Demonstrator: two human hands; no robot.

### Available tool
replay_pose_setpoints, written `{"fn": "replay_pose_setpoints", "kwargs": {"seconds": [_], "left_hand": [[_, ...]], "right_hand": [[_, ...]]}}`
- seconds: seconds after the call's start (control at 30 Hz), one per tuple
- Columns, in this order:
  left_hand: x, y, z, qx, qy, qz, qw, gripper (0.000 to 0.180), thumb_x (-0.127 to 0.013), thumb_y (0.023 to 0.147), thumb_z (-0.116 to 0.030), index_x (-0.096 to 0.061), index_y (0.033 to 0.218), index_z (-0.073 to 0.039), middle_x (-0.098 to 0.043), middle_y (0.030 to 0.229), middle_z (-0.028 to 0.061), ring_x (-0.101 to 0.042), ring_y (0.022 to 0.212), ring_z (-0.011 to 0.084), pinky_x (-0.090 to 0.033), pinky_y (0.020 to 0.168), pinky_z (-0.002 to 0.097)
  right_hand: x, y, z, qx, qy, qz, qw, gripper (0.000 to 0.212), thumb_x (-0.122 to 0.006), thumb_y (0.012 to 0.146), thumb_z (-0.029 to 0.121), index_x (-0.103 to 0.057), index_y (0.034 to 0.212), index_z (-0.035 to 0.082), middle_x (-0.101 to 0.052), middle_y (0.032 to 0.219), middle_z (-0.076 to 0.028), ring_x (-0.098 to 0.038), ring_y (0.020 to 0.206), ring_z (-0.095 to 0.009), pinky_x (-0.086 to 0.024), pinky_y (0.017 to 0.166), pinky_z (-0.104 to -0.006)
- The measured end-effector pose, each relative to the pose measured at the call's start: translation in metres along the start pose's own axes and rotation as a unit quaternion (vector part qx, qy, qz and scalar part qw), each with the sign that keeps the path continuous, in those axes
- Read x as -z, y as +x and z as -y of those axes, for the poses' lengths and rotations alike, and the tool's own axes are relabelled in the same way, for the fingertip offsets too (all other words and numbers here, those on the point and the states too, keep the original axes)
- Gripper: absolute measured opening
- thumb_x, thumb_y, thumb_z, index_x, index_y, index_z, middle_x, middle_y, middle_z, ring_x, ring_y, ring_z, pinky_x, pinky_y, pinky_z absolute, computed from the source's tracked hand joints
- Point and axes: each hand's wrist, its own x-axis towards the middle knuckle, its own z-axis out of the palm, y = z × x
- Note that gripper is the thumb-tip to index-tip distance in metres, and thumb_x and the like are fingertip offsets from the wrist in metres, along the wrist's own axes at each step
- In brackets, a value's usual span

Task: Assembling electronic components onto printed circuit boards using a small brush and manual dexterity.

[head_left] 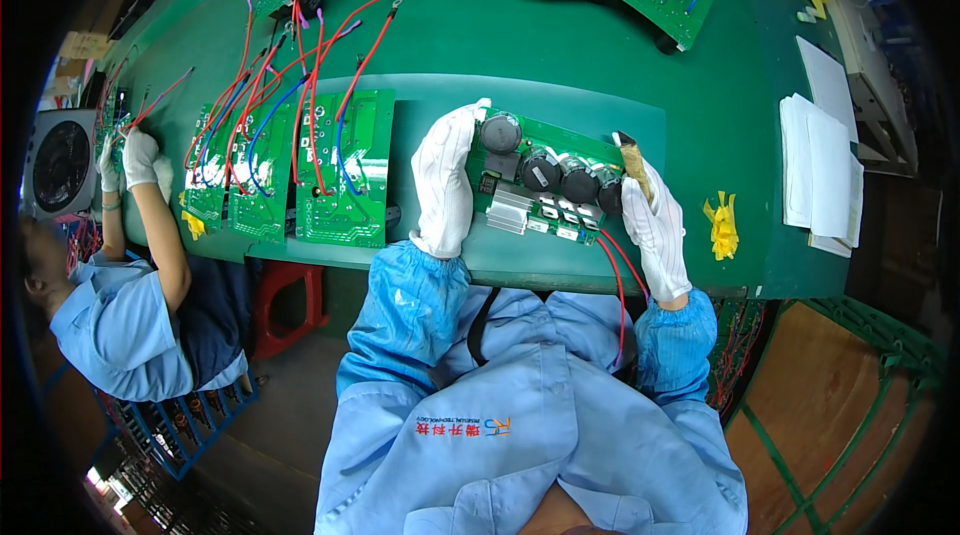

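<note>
- Left hand (443, 185), white-gloved, grips the left edge of a green circuit board (545, 185), fingers curled over its top corner.
- Board sits on the green bench mat (600, 65) just in front of the person, black capacitors (560, 173) and a silver heat sink (510, 210) facing up; red wires (620, 275) trail off toward the body.
- Right hand (655, 225), gloved, clasps a small brush (634, 163) at the board's right edge.
- Three more wired boards (290, 170) lie to the left; a co-worker's gloved hand (138, 157) beyond them.
</note>
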Motion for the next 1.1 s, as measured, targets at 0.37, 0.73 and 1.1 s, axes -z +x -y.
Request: {"fn": "replay_pose_setpoints", "kwargs": {"seconds": [0.37,0.73,1.1], "left_hand": [[0.001,-0.001,0.004,-0.025,0.045,0.004,0.999,0.034,-0.046,0.110,-0.023,-0.070,0.122,-0.002,-0.072,0.123,0.0129,-0.068,0.115,0.0277,-0.050,0.104,0.0364],[-0.006,0.001,0.000,-0.051,0.079,-0.013,0.996,0.040,-0.049,0.110,-0.026,-0.060,0.140,-0.002,-0.070,0.122,0.0137,-0.066,0.115,0.0278,-0.048,0.106,0.0362],[-0.018,-0.009,-0.027,0.090,-0.034,-0.036,0.995,0.060,-0.071,0.100,-0.030,-0.052,0.146,0.004,-0.070,0.122,0.0143,-0.066,0.113,0.0218,-0.051,0.102,0.0351]], "right_hand": [[-0.003,0.005,-0.008,0.022,-0.014,0.001,1.000,0.060,-0.057,0.108,0.043,-0.054,0.147,-0.001,-0.063,0.141,-0.016,-0.058,0.130,-0.023,-0.042,0.112,-0.0333],[-0.005,0.004,0.010,-0.011,-0.068,-0.041,0.997,0.055,-0.054,0.108,0.044,-0.056,0.148,0.005,-0.067,0.119,-0.012,-0.059,0.081,-0.016,-0.051,0.077,-0.0307],[0.029,-0.057,-0.002,0.217,-0.335,-0.060,0.915,0.027,-0.069,0.097,0.011,-0.071,0.124,0.007,-0.075,0.099,-0.008,-0.071,0.075,-0.023,-0.056,0.068,-0.0341]]}}
